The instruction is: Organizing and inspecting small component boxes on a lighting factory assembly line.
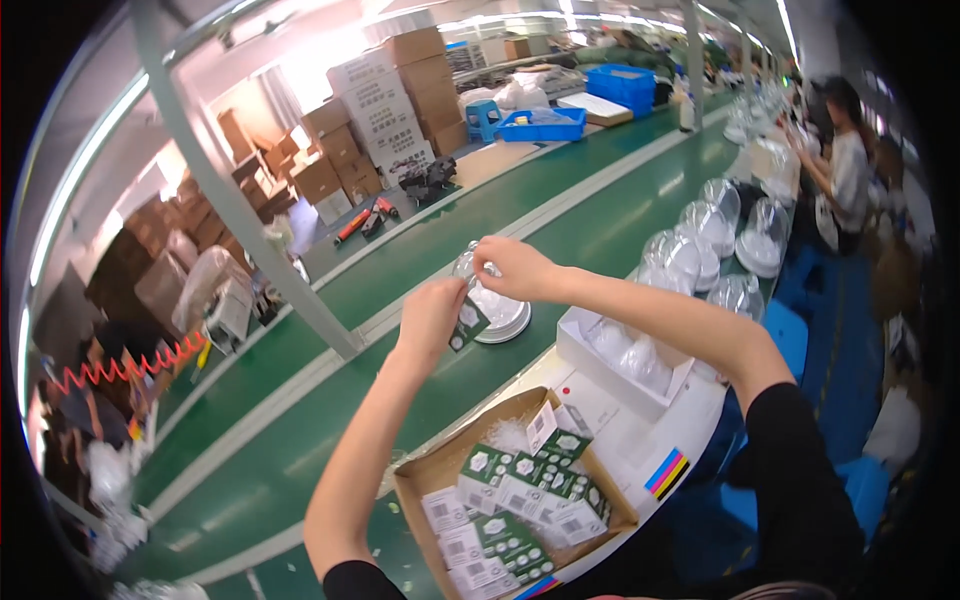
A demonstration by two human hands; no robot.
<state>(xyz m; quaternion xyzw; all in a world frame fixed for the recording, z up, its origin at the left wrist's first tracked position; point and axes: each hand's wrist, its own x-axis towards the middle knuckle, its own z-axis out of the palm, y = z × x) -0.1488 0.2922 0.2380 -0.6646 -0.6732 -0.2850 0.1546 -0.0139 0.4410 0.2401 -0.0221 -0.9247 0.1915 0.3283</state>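
Observation:
My left hand (430, 318) holds a small green and white card (468, 324) by its edge. My right hand (513, 268) grips the top of a clear plastic dome (492, 296) that sits on a white round base on the green conveyor belt (420, 260). The card is right beside the dome. Below my arms an open cardboard box (420, 480) holds several more green and white cards (515, 495).
A white box (580, 350) with clear plastic parts stands on the white side table (640, 440). Several finished clear domes (700, 240) line the belt's right edge. Another person (845, 150) works at far right. Cardboard cartons (390, 90) and blue bins (545, 125) lie beyond.

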